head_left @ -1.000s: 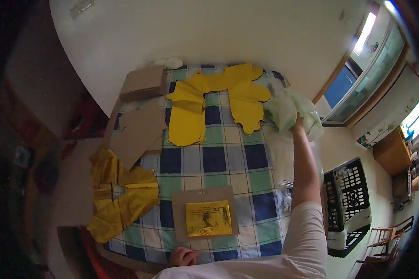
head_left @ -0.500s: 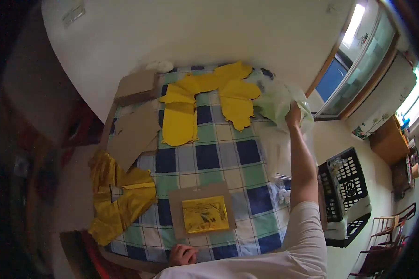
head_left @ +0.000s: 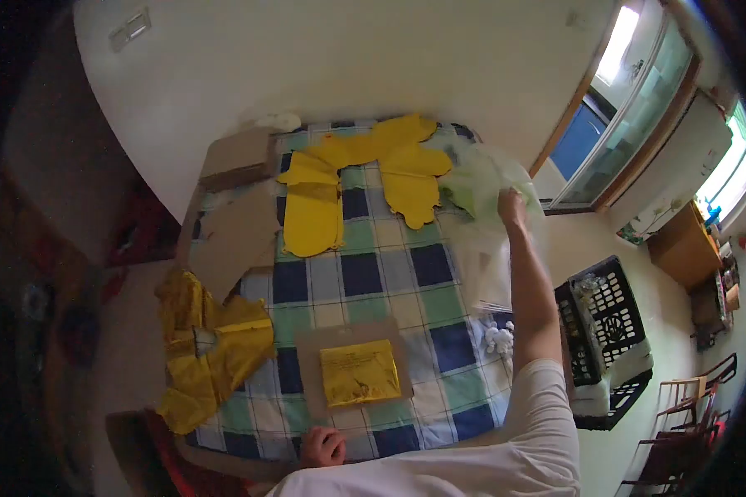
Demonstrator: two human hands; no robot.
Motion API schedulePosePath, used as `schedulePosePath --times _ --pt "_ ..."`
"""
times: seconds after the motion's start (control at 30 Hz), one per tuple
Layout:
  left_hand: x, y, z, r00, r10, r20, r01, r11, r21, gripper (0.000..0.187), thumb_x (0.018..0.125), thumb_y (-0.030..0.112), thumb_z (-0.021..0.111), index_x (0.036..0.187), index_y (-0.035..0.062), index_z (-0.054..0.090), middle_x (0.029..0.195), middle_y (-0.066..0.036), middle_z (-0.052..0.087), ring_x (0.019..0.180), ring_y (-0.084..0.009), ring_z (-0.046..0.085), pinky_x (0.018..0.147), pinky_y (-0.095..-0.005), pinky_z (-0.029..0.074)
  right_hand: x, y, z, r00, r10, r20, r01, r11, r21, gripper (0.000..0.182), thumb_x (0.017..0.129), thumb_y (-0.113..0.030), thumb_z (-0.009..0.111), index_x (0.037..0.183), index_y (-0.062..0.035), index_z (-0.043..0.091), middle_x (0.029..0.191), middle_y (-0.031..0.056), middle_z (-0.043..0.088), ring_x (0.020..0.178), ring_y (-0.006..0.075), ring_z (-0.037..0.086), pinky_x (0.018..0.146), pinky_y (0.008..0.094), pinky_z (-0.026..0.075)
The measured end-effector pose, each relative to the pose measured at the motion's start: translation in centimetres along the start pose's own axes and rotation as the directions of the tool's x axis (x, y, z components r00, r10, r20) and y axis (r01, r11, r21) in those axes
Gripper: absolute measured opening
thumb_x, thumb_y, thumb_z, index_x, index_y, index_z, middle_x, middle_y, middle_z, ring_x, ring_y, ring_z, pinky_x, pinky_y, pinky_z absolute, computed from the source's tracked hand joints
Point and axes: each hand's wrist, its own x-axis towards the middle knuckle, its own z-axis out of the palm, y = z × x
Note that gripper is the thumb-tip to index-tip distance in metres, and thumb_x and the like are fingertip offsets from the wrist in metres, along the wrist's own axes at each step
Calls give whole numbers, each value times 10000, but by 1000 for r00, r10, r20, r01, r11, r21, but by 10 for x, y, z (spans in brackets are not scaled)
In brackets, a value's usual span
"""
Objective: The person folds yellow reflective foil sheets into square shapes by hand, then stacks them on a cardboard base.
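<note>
My right hand (head_left: 512, 204) is stretched out to the far right of the table, its fingers closed on a clear plastic bag (head_left: 482, 170). Something green shows through the bag. At the near edge of the table my left hand (head_left: 324, 447) rests with its fingers curled in and nothing visible in them. Just beyond it lies a cardboard sheet (head_left: 311, 385) with a flat, shiny gold packet (head_left: 360, 373) on top. Flat yellow cut-out pieces (head_left: 313, 217) lie across the far side.
Crumpled gold foil (head_left: 215, 356) and brown cardboard pieces (head_left: 239, 236) lie along the left side of the checked tablecloth (head_left: 369, 286). Small white objects (head_left: 499, 337) sit near my right forearm. A black plastic crate (head_left: 609, 327) stands beyond the table's right edge.
The view has shifted slightly. The plastic around my right hand has changed shape. The fingers of my left hand look more curled.
</note>
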Motion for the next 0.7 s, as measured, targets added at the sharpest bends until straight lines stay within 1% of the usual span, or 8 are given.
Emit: schedulePosePath --times 0.1,0.3,0.4,0.43,0.53,0.57,0.63,0.7 --pt "-3 -1 2 1000 -9 7 9 1000 -8 198 648 37 648 832 109 633 861 -66 541 785 -278 551 674 -412 459 -23 14 -5 991 125 -48 -103 941 322 263 898 -238 473 935 -43 646 953 212 625 895 380 608 737 465 486" --pt "9 11 -11 1000 -6 15 6 1000 -21 197 679 49 643 868 93 619 871 -87 539 795 -296 552 685 -420 460 -98 39 -7 939 -92 -332 252 839 482 276 896 -299 528 885 -52 649 754 139 643 654 258 609 586 373 457" --pt "2 0 -1 1000 -20 22 23 990 -141 199 716 31 619 911 54 593 878 -121 542 822 -323 559 719 -412 463 -197 -15 -71 987 -9 162 -130 561 818 363 923 -381 496 868 -54 644 547 -5 508 390 70 381 368 267 285" --pt "16 16 -14 999 3 -34 -11 977 -212 212 744 31 610 953 43 582 900 -136 549 841 -333 563 738 -405 462 -228 -16 -67 938 -150 312 -281 200 939 342 904 -391 521 929 -73 643 682 1 584 458 65 407 409 253 290" --pt "79 54 -28 988 -132 -84 82 895 -437 321 882 95 550 1188 19 491 1112 -135 567 1062 -253 540 924 -363 413 -347 -65 -72 871 -176 459 -487 -180 855 361 938 -414 457 953 -85 604 652 -55 464 510 33 356 450 204 268" --pt "100 57 -14 970 -230 -86 85 641 -763 459 880 142 591 1283 24 406 1148 -131 556 1096 -218 520 940 -349 407 -369 -74 -77 801 -251 544 -541 85 837 305 924 -333 494 1046 -66 580 847 -17 525 654 56 445 538 220 351" --pt "148 72 -4 973 -179 -144 -23 547 -837 506 841 234 659 1251 53 426 1094 -112 584 981 -238 583 843 -357 471 -404 -101 -74 799 -303 519 -497 155 854 310 914 -265 525 1138 -51 553 1024 23 578 805 87 534 642 238 436" --pt "161 94 10 983 -161 87 150 439 -886 353 912 206 573 1214 49 478 1074 -100 609 977 -166 584 843 -297 462 -438 -131 -65 932 -216 290 -337 -225 914 319 922 -293 513 1137 -60 548 985 26 563 816 103 533 674 241 442"
